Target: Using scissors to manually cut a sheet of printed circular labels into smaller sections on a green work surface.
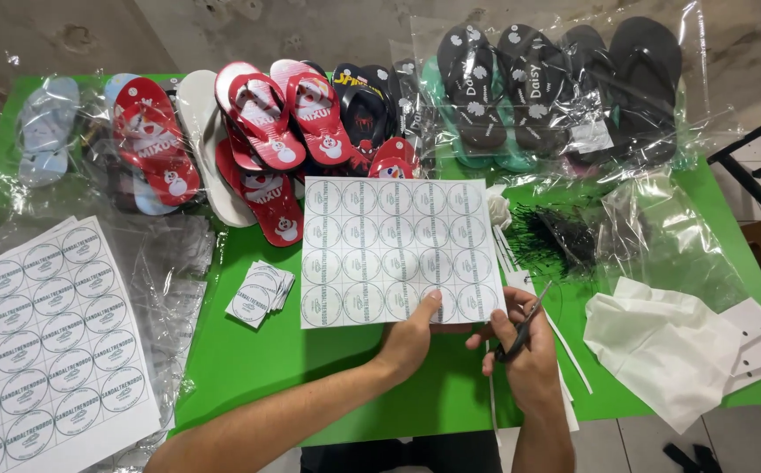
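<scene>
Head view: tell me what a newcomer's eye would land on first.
First, the white sheet of round printed labels at the centre of the bright green table, held at its lower edge by the left hand while the right hand grips scissors beside it. Next, the red flip-flops with cartoon prints along the far edge, and dark flip-flops in clear bags to their right.

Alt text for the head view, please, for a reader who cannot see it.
The left hand holds a printed sheet of round labels over a green table while the right hand grips scissors at the sheet's lower right edge. Flip-flops in clear bags line the far side.
</scene>
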